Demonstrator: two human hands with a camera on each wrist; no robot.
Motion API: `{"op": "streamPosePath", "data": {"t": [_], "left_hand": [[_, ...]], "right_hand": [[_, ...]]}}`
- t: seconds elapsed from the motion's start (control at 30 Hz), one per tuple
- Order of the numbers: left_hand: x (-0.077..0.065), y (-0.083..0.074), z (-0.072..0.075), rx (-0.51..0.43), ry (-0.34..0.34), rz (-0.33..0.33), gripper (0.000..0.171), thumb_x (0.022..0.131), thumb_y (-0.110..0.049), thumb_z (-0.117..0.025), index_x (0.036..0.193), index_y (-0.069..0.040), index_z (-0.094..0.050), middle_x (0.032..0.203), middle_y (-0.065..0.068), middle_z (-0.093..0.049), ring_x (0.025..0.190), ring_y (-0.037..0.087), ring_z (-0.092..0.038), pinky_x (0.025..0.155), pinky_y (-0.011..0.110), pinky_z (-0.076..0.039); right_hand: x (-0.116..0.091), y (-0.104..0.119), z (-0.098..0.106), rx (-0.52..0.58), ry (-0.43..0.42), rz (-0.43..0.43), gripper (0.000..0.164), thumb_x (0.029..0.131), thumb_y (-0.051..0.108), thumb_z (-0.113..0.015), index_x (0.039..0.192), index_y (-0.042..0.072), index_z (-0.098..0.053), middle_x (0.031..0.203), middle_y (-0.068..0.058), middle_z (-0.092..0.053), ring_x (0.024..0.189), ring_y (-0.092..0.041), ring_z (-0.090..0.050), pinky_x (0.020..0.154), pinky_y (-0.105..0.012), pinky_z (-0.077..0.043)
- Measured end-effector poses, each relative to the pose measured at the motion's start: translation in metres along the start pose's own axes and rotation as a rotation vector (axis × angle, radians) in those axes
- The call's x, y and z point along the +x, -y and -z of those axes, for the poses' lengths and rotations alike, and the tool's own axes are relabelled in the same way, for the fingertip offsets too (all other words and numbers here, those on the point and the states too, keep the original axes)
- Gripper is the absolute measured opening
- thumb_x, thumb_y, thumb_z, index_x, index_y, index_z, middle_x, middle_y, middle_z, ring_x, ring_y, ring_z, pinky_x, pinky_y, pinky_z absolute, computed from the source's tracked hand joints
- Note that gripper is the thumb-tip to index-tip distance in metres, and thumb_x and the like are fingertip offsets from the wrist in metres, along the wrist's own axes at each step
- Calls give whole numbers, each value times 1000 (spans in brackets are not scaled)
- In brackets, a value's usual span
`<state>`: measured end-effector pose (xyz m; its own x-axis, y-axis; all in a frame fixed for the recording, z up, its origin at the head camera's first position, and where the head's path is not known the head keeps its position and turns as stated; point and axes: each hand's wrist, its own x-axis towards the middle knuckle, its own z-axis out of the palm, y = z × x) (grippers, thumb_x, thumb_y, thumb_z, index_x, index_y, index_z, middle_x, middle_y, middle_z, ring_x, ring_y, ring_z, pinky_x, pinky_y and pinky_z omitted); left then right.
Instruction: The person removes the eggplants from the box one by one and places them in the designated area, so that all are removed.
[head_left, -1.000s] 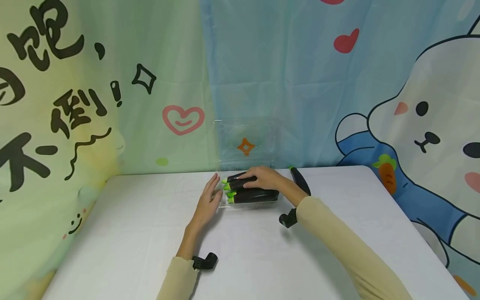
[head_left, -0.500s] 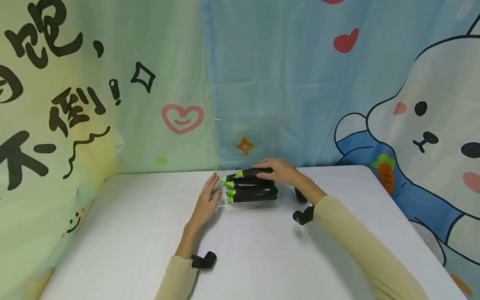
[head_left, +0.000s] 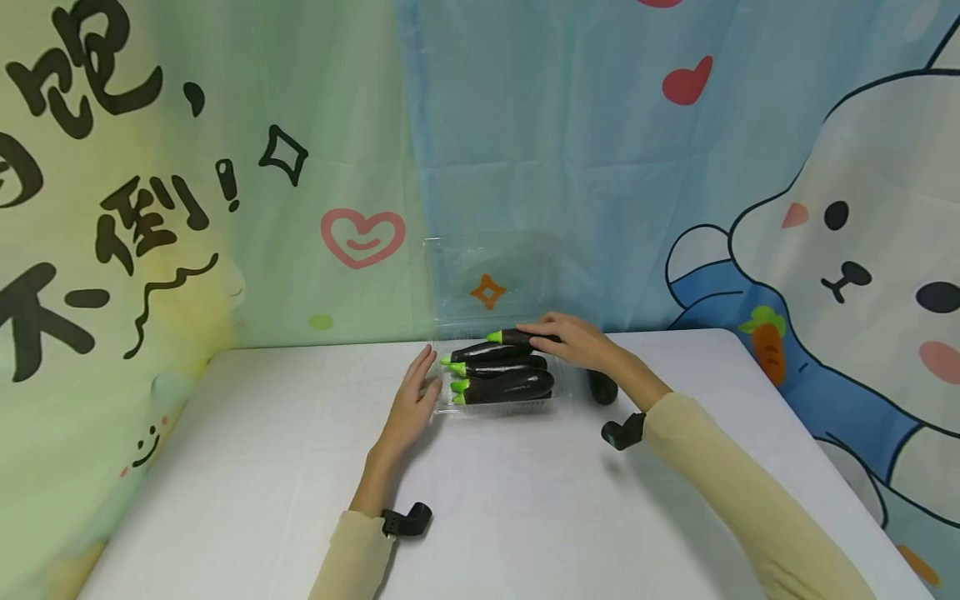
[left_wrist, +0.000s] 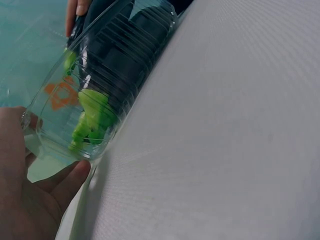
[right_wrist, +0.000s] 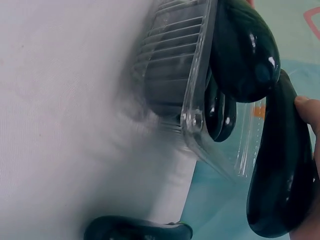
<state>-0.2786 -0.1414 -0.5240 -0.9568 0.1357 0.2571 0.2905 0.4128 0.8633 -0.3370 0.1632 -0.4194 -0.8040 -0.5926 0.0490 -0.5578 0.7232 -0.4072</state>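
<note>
A clear plastic box [head_left: 498,409] stands near the far table edge, its transparent lid [head_left: 491,258] raised behind it. Several dark eggplants [head_left: 513,385] with green stems lie side by side in it. My right hand [head_left: 576,340] grips another eggplant [right_wrist: 280,170] above the box's back right part, stem pointing left. In the right wrist view, its rounded end hangs beside the box corner. My left hand [head_left: 408,407] rests against the box's left end, fingers nearly straight. The left wrist view shows its thumb [left_wrist: 75,177] at the lower corner and a finger at the rim.
A loose eggplant [head_left: 602,387] lies on the white table [head_left: 300,467] just right of the box, partly behind the right forearm. A printed cloth backdrop [head_left: 360,150] hangs behind the table. Each wrist wears a black camera [head_left: 624,432].
My right hand has moved right and slightly back from over the box; an eggplant is now visible in its grip, lifted off the others. The left hand stays at the box.
</note>
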Motion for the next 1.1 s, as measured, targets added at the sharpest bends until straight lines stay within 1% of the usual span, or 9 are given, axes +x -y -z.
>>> {"op": "streamPosePath", "data": {"t": [0.13, 0.3, 0.43, 0.57, 0.7, 0.8, 0.93, 1.03, 1.1], "left_hand": [[0, 0, 0, -3, -2, -8, 52, 101, -17, -47, 150, -5, -35, 161, 4, -26, 136, 32, -46, 111, 48, -41], [-1, 0, 0, 6, 6, 13, 52, 101, -18, -46, 151, -11, -34, 161, 0, -25, 138, 30, -45, 112, 46, -40], [-1, 0, 0, 0, 9, 9, 52, 101, -18, -46, 150, -7, -34, 161, 2, -25, 135, 31, -47, 111, 47, -42], [-1, -1, 0, -5, 9, 9, 52, 101, -18, -46, 150, -5, -34, 161, 1, -25, 136, 31, -47, 110, 46, -42], [-1, -1, 0, -6, 2, -5, 52, 101, -18, -47, 150, -5, -34, 161, 2, -26, 135, 32, -47, 110, 47, -42], [-1, -2, 0, -8, -1, -14, 52, 101, -18, -47, 150, -7, -35, 161, 4, -26, 134, 33, -48, 109, 48, -43], [-1, 0, 0, -7, 4, -6, 52, 101, -19, -46, 150, -7, -35, 161, 3, -26, 133, 33, -49, 109, 48, -43], [-1, 0, 0, -8, 7, -4, 52, 101, -19, -46, 150, -6, -34, 161, 2, -25, 133, 33, -50, 109, 47, -43], [-1, 0, 0, -9, 7, -4, 52, 101, -20, -47, 150, -8, -35, 161, 2, -25, 133, 33, -50, 109, 47, -43]], "right_hand": [[-1, -3, -3, -28, -14, -8, 41, 100, 31, -53, 140, 24, -53, 124, -15, -59, 86, -21, -58, 63, -31, -43], [-1, -5, -6, -37, -37, -37, 40, 97, 31, -58, 137, 25, -57, 120, -15, -60, 72, -17, -51, 54, -28, -38], [-1, -5, -6, -47, -83, -79, 47, 92, 38, -64, 137, 25, -57, 118, -13, -61, 73, -17, -54, 55, -27, -39], [-2, -5, -5, -96, -117, -92, 52, 89, 39, -68, 137, 24, -57, 115, -12, -62, 75, -19, -57, 55, -27, -39], [-4, -7, -5, -130, -129, -102, 49, 91, 36, -67, 137, 26, -57, 116, -11, -63, 73, -19, -56, 50, -26, -36], [-5, -7, -5, -147, -138, -110, 48, 92, 38, -64, 138, 26, -56, 115, -10, -64, 70, -18, -55, 49, -26, -35], [-9, -7, -5, -152, -155, -107, 46, 94, 40, -60, 138, 26, -56, 110, -9, -64, 67, -16, -52, 49, -26, -35], [-12, -8, -4, -148, -170, -95, 45, 95, 39, -59, 138, 26, -56, 108, -9, -65, 68, -17, -53, 50, -26, -37], [-14, -9, -4, -147, -176, -94, 45, 95, 39, -59, 138, 26, -55, 110, -11, -65, 70, -18, -55, 51, -26, -38]]}}
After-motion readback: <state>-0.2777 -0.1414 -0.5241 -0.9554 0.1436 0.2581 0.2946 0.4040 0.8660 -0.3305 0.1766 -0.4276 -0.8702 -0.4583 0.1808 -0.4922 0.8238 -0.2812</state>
